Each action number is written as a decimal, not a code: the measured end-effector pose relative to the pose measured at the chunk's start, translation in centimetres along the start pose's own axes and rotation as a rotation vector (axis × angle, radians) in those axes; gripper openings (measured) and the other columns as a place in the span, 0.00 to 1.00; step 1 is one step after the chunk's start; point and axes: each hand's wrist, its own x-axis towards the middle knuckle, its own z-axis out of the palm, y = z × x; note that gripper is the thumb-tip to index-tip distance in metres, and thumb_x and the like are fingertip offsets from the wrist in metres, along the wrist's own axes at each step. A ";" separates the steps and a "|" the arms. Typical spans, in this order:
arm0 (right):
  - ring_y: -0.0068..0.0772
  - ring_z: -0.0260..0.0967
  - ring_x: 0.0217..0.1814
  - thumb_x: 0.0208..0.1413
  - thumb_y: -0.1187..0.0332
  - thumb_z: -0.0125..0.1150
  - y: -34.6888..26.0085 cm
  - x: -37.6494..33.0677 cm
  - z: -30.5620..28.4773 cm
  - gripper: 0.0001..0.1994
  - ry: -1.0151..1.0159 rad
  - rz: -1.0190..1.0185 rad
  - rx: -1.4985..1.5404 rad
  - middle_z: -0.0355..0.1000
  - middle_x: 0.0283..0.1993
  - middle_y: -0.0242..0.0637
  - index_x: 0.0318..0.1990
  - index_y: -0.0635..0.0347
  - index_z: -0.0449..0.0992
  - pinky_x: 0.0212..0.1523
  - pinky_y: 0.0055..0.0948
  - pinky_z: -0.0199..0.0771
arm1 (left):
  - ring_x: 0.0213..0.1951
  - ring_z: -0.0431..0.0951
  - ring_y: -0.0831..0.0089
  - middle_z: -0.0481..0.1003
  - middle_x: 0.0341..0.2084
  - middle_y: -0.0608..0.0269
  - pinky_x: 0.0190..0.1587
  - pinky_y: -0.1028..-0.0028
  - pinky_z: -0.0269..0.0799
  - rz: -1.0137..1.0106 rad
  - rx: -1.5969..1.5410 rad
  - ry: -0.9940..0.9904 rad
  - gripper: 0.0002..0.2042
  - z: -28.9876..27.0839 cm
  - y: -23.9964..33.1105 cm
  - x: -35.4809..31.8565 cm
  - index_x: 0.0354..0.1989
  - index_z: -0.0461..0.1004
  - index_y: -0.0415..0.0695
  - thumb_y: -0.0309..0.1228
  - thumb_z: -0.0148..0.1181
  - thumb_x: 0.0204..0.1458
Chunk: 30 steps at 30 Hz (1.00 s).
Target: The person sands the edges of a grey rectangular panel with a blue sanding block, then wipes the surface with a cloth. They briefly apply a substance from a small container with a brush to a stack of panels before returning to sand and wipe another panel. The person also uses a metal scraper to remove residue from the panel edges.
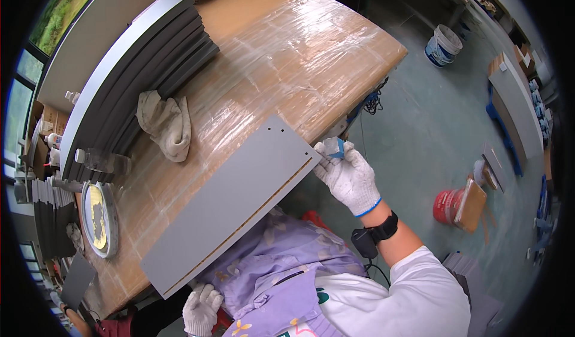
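Note:
A long grey panel (233,199) lies slantwise on the wrapped table, its near edge reaching past the table's side toward me. It has small holes near its corners and a narrow brown groove along that edge. My right hand (350,181), in a white knitted glove, is closed round a small blue-and-translucent piece (334,148), its exact kind unclear. Those fingers are beside the panel's right end. My left hand (202,310), also gloved, is below the panel's left end, apart from it. Its fingers are loosely bent, and nothing shows in them.
Curved dark grey panels (156,55) are stacked at the table's far left, a crumpled cloth (165,124) against them. Nearby are a clear bottle (102,160) and a round tub (111,241) with yellowish material. Buckets (443,45) stand on the floor to the right. Another person's arm (75,319) shows lower left.

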 end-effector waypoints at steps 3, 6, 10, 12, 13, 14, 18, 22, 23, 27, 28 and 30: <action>0.44 0.66 0.59 0.66 0.59 0.44 -0.1 -0.9 -0.2 0.13 0.010 0.031 0.013 0.70 0.52 0.41 0.42 0.56 0.72 0.63 0.45 0.65 | 0.51 0.74 0.53 0.70 0.54 0.49 0.55 0.51 0.72 0.020 -0.010 -0.092 0.21 2.3 -1.2 2.4 0.57 0.65 0.44 0.42 0.56 0.60; 0.43 0.66 0.59 0.66 0.61 0.44 0.1 -2.7 0.0 0.12 0.016 0.054 -0.005 0.69 0.52 0.39 0.40 0.55 0.72 0.64 0.46 0.64 | 0.52 0.74 0.52 0.72 0.52 0.51 0.54 0.49 0.72 0.039 -0.157 -0.090 0.21 6.0 -3.0 5.3 0.56 0.67 0.44 0.45 0.55 0.60; 0.42 0.66 0.58 0.65 0.61 0.46 -0.1 -5.2 -0.6 0.11 0.017 0.110 -0.052 0.69 0.52 0.37 0.43 0.55 0.73 0.62 0.48 0.65 | 0.52 0.76 0.53 0.73 0.52 0.53 0.52 0.50 0.76 0.086 -0.209 -0.076 0.22 7.7 -4.1 6.9 0.57 0.67 0.45 0.46 0.53 0.61; 0.41 0.67 0.57 0.64 0.60 0.47 -0.6 -5.7 -1.4 0.12 -0.003 0.135 -0.031 0.69 0.53 0.38 0.46 0.55 0.73 0.62 0.47 0.66 | 0.53 0.75 0.50 0.72 0.53 0.50 0.51 0.49 0.77 0.079 -0.253 -0.059 0.22 7.0 -3.8 6.9 0.58 0.65 0.43 0.44 0.52 0.62; 0.40 0.69 0.55 0.64 0.59 0.48 -1.5 -5.4 -2.2 0.15 0.012 0.182 -0.133 0.70 0.51 0.40 0.51 0.57 0.72 0.61 0.45 0.67 | 0.53 0.75 0.52 0.72 0.54 0.52 0.49 0.51 0.78 0.074 -0.207 -0.066 0.21 6.5 -3.8 6.7 0.57 0.66 0.45 0.45 0.51 0.62; 0.38 0.71 0.52 0.64 0.58 0.49 -2.0 -4.7 -2.2 0.18 0.043 0.141 -0.239 0.71 0.49 0.41 0.55 0.60 0.69 0.57 0.42 0.71 | 0.53 0.76 0.54 0.73 0.54 0.54 0.48 0.53 0.79 0.074 -0.158 -0.068 0.21 5.8 -3.7 6.6 0.57 0.67 0.46 0.46 0.51 0.62; 0.30 0.72 0.49 0.66 0.61 0.48 -2.5 -2.9 -1.4 0.19 0.132 -0.015 -0.587 0.71 0.48 0.38 0.58 0.63 0.67 0.48 0.32 0.76 | 0.51 0.77 0.51 0.73 0.52 0.53 0.45 0.49 0.81 0.051 -0.255 -0.123 0.18 3.7 -3.9 6.3 0.56 0.68 0.46 0.43 0.50 0.63; 0.23 0.71 0.47 0.65 0.66 0.49 -1.6 -1.4 -0.3 0.19 0.194 -0.001 -0.865 0.71 0.50 0.35 0.60 0.64 0.66 0.45 0.24 0.76 | 0.49 0.78 0.54 0.74 0.52 0.57 0.42 0.52 0.82 0.062 -0.162 -0.096 0.18 2.4 -4.0 6.6 0.54 0.69 0.47 0.43 0.50 0.62; 0.23 0.71 0.47 0.65 0.66 0.49 -1.4 -1.2 -0.1 0.19 0.185 0.003 -0.894 0.71 0.50 0.35 0.60 0.64 0.67 0.45 0.24 0.76 | 0.51 0.77 0.56 0.74 0.53 0.59 0.42 0.54 0.82 0.064 -0.120 -0.125 0.18 1.6 -4.0 6.8 0.55 0.69 0.49 0.45 0.49 0.62; 0.21 0.71 0.45 0.64 0.65 0.50 -0.9 -0.6 0.0 0.19 0.176 0.052 -0.981 0.71 0.49 0.33 0.60 0.64 0.68 0.43 0.23 0.75 | 0.52 0.76 0.57 0.74 0.54 0.60 0.44 0.54 0.82 0.082 -0.090 -0.189 0.19 1.0 -4.1 6.8 0.57 0.68 0.50 0.45 0.49 0.62; 0.21 0.71 0.45 0.64 0.65 0.51 -0.8 -0.4 0.0 0.19 0.182 0.063 -0.996 0.71 0.49 0.33 0.59 0.64 0.68 0.43 0.22 0.75 | 0.52 0.76 0.57 0.73 0.54 0.60 0.44 0.53 0.82 0.083 -0.088 -0.190 0.19 0.9 -4.1 6.8 0.57 0.68 0.50 0.45 0.49 0.62; 0.20 0.71 0.44 0.63 0.66 0.51 -0.7 -0.2 0.0 0.19 0.173 0.076 -0.996 0.72 0.48 0.32 0.59 0.64 0.69 0.43 0.23 0.75 | 0.53 0.76 0.56 0.73 0.54 0.59 0.44 0.52 0.81 0.084 -0.083 -0.194 0.19 0.6 -4.1 6.9 0.57 0.68 0.50 0.44 0.49 0.62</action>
